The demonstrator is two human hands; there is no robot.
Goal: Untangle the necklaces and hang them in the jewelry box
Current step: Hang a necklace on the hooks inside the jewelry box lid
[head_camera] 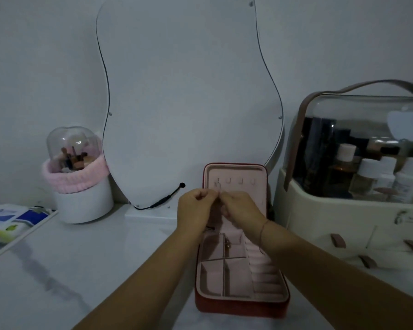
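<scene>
A red jewelry box [242, 306] with a pink lining stands open on the white table, its lid upright against the mirror. Several small hooks [240, 181] run across the top of the lid. My left hand [194, 209] and my right hand [242, 211] meet in front of the lid, just under the leftmost hook. Both pinch a thin necklace chain [218, 191] between thumb and fingertips. The chain is very fine and mostly hidden by my fingers. A small pendant or chain piece [228, 245] lies in a rear tray compartment.
A wavy-edged mirror [188, 91] leans on the wall behind the box, with a black cable [162, 201] at its base. A white brush holder with a clear dome [78, 177] stands at the left. A large cosmetics case [358, 163] sits at the right.
</scene>
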